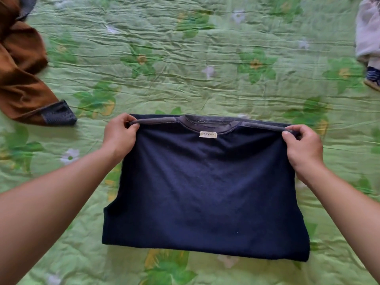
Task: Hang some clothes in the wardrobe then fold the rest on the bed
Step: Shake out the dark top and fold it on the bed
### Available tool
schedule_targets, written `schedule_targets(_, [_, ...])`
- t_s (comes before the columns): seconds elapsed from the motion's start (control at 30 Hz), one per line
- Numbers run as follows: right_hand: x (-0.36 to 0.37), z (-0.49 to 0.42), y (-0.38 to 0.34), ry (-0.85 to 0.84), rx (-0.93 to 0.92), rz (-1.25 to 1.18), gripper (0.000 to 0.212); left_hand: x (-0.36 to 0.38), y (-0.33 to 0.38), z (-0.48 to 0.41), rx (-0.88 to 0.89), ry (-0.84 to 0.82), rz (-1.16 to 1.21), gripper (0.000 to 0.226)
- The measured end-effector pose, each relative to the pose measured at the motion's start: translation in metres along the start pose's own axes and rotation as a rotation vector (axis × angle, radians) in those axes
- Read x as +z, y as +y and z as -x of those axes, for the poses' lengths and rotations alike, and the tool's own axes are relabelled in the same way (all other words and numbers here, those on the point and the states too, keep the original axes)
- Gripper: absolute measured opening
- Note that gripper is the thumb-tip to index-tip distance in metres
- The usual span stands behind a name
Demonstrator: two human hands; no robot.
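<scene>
Both hands (120, 138) (303, 148) on navy shirt (205, 192)

A navy blue sweater (205, 192) lies on a green floral bedspread (205, 48), folded into a rough rectangle, its sleeves out of sight, perhaps tucked underneath. Its grey ribbed collar (207, 124) and a small cream label (208, 134) face up at the far edge. The left hand (120, 136) and right hand (304, 149) pinch the two shoulder corners, holding that edge taut. A brown garment (22, 79) with grey ribbed cuffs lies crumpled at far left, and a pale garment (368, 31) is bunched at far right.
</scene>
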State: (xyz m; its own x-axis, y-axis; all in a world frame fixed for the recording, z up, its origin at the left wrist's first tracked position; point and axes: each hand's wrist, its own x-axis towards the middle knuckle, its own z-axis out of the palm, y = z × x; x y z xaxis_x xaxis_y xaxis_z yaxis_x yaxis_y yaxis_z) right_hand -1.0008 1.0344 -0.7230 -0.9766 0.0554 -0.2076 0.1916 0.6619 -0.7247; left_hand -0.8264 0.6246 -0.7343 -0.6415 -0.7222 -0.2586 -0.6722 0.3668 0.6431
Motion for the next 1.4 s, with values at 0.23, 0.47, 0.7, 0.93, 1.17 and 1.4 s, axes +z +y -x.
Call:
schedule_targets(0.23, [0.003, -0.001, -0.017, -0.064, -0.140, 0.536, 0.027, 0.001, 0.016, 0.012, 0.063, 0.059, -0.316, 0.026])
schedule_targets(0.47, [0.062, 0.051, -0.032, -0.288, -0.640, 0.898, 0.078, 0.060, 0.031, 0.056, 0.683, -0.231, -0.802, 0.076])
schedule_targets(0.7, [0.081, 0.037, -0.012, -0.479, -0.513, 0.988, 0.086, 0.080, 0.018, 0.045, 0.580, -0.317, -0.916, 0.077])
schedule_targets(0.93, [0.053, 0.174, 0.040, -0.461, -0.793, 0.935, 0.079, 0.045, -0.057, 0.173, 0.697, -0.276, -0.848, 0.070])
schedule_targets(1.17, [0.039, 0.204, 0.069, -0.464, -0.655, 0.979, 0.075, 0.029, -0.102, 0.215, 0.588, -0.284, -0.894, 0.068])
schedule_targets(1.4, [-0.040, 0.215, 0.088, -0.251, -0.054, 0.861, 0.081, -0.018, -0.109, 0.231, 0.062, -0.122, -0.549, 0.077])
